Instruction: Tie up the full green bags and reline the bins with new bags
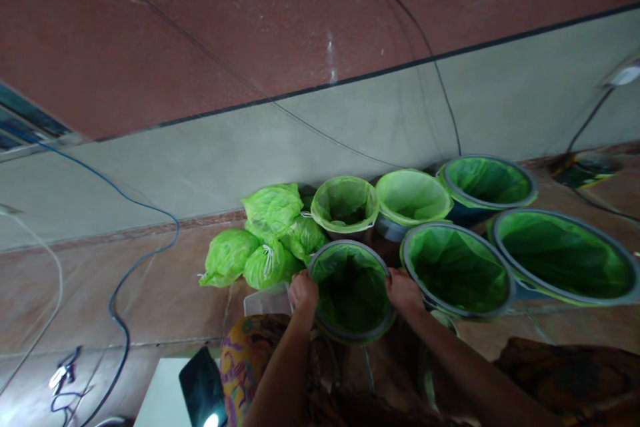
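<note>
A bin [350, 244] with a grey rim ring and a green bag lining it stands in front of me, its inside dark. My left hand [304, 291] is closed on the left side of its rim. On the opposite side, my right hand [403, 291] grips the rim, with some fingers hidden. Close to my right hand is another lined bin with a grey ring [406, 260]. Tied green bags [270, 263], several in a heap, lie beyond my left hand. A clear plastic container [265, 302] sits beside that hand, partly hidden by patterned cloth.
More green-lined bins [530, 217] stand to the right and along the wall [225, 153]. A blue cable [143, 257] crosses the floor at left. A dark-screened device [203, 383] rests on a white surface [163, 387] at lower left. Black cable [443, 87] hangs down the wall.
</note>
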`<state>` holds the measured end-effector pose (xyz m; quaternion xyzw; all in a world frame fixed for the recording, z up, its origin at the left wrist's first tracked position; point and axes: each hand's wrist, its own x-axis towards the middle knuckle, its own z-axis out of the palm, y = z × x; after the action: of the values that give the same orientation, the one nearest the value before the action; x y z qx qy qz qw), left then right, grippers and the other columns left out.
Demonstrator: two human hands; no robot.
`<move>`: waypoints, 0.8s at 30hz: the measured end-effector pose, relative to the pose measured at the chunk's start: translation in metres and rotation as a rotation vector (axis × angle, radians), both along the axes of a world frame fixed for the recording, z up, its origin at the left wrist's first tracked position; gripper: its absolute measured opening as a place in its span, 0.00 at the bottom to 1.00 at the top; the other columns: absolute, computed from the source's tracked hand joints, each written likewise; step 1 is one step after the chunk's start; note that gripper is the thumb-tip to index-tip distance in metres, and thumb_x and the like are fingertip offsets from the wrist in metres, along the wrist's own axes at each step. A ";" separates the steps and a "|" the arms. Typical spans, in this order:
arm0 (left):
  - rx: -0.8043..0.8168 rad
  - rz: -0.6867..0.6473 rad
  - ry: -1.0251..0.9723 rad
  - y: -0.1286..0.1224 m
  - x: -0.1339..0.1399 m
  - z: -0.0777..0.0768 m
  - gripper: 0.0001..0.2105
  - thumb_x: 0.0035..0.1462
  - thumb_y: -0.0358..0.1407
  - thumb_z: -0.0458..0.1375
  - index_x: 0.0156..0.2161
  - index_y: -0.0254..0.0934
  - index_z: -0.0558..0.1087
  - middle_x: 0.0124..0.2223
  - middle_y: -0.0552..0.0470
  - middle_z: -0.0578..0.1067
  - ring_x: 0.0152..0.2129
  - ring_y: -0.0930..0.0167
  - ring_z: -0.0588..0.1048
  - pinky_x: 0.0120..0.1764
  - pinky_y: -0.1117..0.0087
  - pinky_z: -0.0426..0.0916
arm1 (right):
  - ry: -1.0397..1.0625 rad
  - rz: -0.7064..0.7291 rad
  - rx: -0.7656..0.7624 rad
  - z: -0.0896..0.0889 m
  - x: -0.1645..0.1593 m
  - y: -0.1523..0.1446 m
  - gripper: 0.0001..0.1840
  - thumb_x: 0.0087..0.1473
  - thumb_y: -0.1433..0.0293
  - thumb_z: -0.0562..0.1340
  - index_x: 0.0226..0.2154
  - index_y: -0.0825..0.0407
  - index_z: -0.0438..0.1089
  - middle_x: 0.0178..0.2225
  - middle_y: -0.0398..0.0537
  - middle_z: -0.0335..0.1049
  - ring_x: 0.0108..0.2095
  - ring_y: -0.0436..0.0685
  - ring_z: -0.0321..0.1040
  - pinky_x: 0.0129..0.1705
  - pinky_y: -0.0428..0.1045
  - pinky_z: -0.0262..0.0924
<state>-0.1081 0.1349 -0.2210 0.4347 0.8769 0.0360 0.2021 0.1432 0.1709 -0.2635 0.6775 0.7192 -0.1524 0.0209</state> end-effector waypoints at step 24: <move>-0.015 0.112 -0.092 0.010 -0.005 -0.011 0.12 0.59 0.29 0.53 0.43 0.33 0.79 0.45 0.39 0.80 0.44 0.62 0.77 0.43 0.69 0.68 | 0.009 -0.003 -0.172 0.018 -0.014 0.005 0.17 0.57 0.80 0.52 0.43 0.63 0.73 0.44 0.66 0.72 0.41 0.59 0.74 0.36 0.47 0.61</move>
<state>-0.1131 0.1448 -0.2322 0.3815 0.8898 0.0607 0.2429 0.1291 0.1761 -0.2459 0.6737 0.7025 -0.2166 0.0756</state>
